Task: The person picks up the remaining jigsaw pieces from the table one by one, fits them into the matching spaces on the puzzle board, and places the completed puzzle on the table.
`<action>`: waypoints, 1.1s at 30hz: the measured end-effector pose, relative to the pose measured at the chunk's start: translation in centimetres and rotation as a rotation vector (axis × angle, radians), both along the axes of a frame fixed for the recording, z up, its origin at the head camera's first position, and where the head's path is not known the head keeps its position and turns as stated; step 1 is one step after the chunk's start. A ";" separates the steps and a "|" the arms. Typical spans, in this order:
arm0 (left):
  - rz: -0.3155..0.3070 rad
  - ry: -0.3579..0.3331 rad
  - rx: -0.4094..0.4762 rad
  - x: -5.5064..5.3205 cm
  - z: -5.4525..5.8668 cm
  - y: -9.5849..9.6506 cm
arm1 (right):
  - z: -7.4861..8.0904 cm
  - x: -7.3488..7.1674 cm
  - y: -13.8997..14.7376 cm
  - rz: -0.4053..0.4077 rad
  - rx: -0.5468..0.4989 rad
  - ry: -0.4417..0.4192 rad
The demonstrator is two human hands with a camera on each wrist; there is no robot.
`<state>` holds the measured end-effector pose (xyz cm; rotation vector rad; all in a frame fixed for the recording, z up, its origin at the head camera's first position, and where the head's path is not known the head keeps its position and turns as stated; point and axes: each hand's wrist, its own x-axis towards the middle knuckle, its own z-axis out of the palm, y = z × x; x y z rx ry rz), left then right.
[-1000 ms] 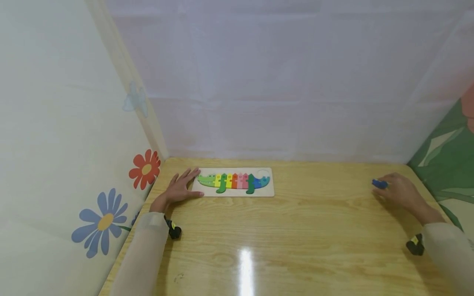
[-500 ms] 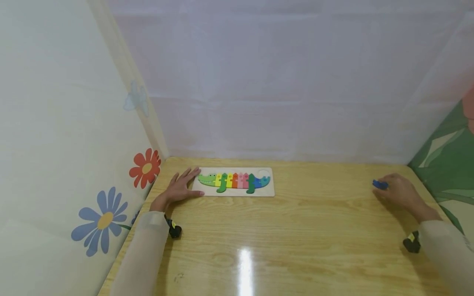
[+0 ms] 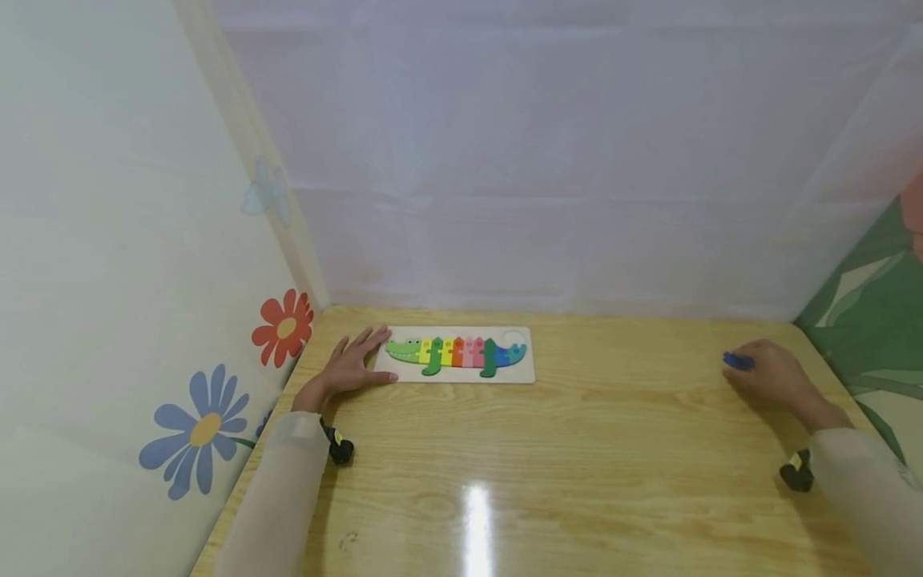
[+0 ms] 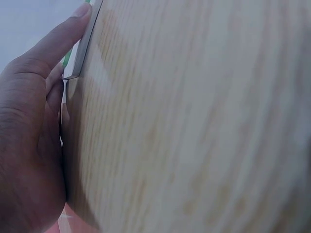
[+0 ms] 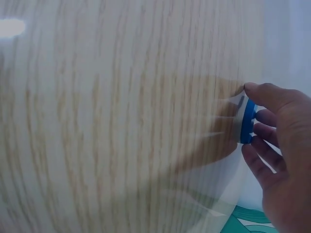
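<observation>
A wooden crocodile puzzle board (image 3: 454, 375) lies flat toward the back left of the table, its colourful pieces set in a row. Above the blue tail piece (image 3: 515, 353) a pale curved outline shows. My left hand (image 3: 348, 370) rests at the board's left end, fingers spread, thumb by the near corner and fingertips by the far one. In the left wrist view, the thumb (image 4: 56, 46) lies along the board's edge. At the far right, my right hand (image 3: 775, 373) pinches a blue puzzle piece (image 5: 248, 121) between thumb and fingertips, at or just above the tabletop.
The wood-grain table (image 3: 577, 449) meets a white sheet (image 3: 541, 200) at the back. A flower-patterned wall (image 3: 205, 429) stands on the left, a green leafy panel (image 3: 880, 312) on the right. Light glares off the near tabletop.
My right hand and wrist have shifted slightly left, with the blue puzzle piece still pinched. My left hand and the board have stayed in place.
</observation>
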<state>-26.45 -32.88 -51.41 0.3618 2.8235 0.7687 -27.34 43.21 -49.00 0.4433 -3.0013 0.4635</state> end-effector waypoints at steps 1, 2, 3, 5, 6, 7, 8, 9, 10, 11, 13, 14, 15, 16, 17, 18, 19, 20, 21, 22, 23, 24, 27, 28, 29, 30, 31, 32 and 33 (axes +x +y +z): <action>-0.001 0.003 0.000 0.0 0.0 0.0 | 0.0 0.0 -0.1 0.009 -0.003 0.011; -0.001 0.006 0.002 0.0 0.0 0.0 | 0.0 0.0 -0.2 0.015 -0.007 0.012; -0.001 0.008 0.004 0.0 0.0 0.0 | 0.1 0.0 -0.3 0.020 -0.011 0.013; -0.001 0.012 0.002 0.0 0.0 0.1 | 0.2 0.0 -0.5 0.028 -0.019 0.012; -0.002 0.015 0.002 0.0 0.0 0.1 | 0.1 0.0 -0.5 0.031 -0.026 0.014; -0.002 0.014 0.003 0.0 0.0 0.1 | 0.1 0.1 -0.6 0.031 -0.033 0.012; -0.003 0.011 0.001 0.0 0.0 0.1 | 0.1 0.1 -0.7 0.033 -0.035 0.013; -0.003 0.009 -0.001 -0.1 0.0 0.1 | 0.0 0.2 -0.7 0.038 -0.041 0.018; -0.004 0.007 -0.002 -0.1 -0.1 0.1 | 0.0 0.2 -0.8 0.039 -0.047 0.018; -0.005 0.007 -0.002 -0.1 -0.1 0.1 | -0.1 0.3 -0.8 0.041 -0.057 0.019; -0.007 0.010 0.000 -0.1 -0.1 0.1 | -0.1 0.4 -1.0 0.045 -0.074 0.014; -0.008 0.013 0.003 -0.1 -0.1 0.0 | -0.1 0.5 -1.1 0.049 -0.078 0.012; -0.009 0.015 0.004 -0.1 -0.1 0.0 | -0.1 0.6 -1.1 0.054 -0.081 0.011; -0.010 0.017 0.006 -0.1 -0.1 0.0 | -0.1 0.6 -1.3 0.060 -0.078 0.016; -0.011 0.019 0.009 -0.1 -0.1 0.0 | -0.1 0.7 -1.4 0.069 -0.077 0.020; -0.012 0.019 0.011 -0.1 -0.1 -0.1 | -0.1 0.7 -1.5 0.078 -0.070 0.029; -0.011 0.019 0.011 -0.1 -0.2 -0.1 | -0.2 0.7 -1.6 0.083 -0.065 0.035; -0.013 0.022 0.015 -0.1 -0.2 -0.1 | -0.2 0.8 -1.7 0.086 -0.064 0.037; -0.013 0.022 0.015 -0.1 -0.2 -0.1 | -0.2 0.8 -1.7 0.088 -0.064 0.040; -0.013 0.024 0.015 -0.1 -0.3 -0.1 | -0.2 0.8 -1.8 0.086 -0.065 0.038; -0.013 0.025 0.015 -0.1 -0.3 -0.1 | -0.2 0.9 -1.8 0.078 -0.068 0.034; -0.012 0.024 0.013 -0.1 -0.3 -0.1 | -0.2 0.9 -1.8 0.071 -0.068 0.029; -0.008 0.013 0.007 -0.2 -0.3 -0.1 | -0.1 0.9 -1.6 0.049 -0.061 0.004; -0.005 0.009 0.004 -0.2 -0.3 -0.1 | -0.2 0.9 -1.5 0.044 -0.056 0.002; -0.005 0.006 0.003 -0.2 -0.2 -0.1 | -0.2 0.9 -1.5 0.040 -0.052 -0.003; -0.003 0.004 0.001 -0.2 -0.2 -0.1 | -0.2 0.8 -1.4 0.040 -0.047 -0.007; -0.001 0.004 0.000 -0.1 -0.2 -0.1 | -0.2 0.8 -1.4 0.039 -0.048 -0.008; -0.001 0.003 -0.002 -0.1 -0.2 -0.1 | -0.2 0.8 -1.4 0.040 -0.050 -0.006; -0.002 0.004 -0.002 -0.1 -0.2 -0.1 | -0.2 0.7 -1.4 0.042 -0.050 -0.003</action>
